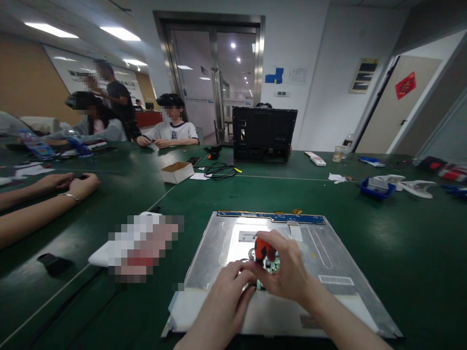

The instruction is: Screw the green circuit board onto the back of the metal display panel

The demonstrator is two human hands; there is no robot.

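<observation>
A flat metal-backed display panel [310,253] lies on the green table right before me. Along its far edge runs a narrow blue circuit strip [255,215]. My right hand [286,270] grips a red and black screwdriver [261,249], held upright over a small green circuit board [273,263] near the panel's middle. Close against it, my left hand [233,291] has its fingers bent together at the screwdriver's lower end. What those left fingers pinch, if anything, is hidden, and so is the screwdriver's tip.
Left of the panel lies a white, partly blurred object [100,253] near a black piece [54,264]. A co-worker's hands [78,184] rest farther left. Beyond stand an open cardboard box [177,172], black cable [221,171] and black monitor housing [264,133]. A blue tray [377,193] sits right.
</observation>
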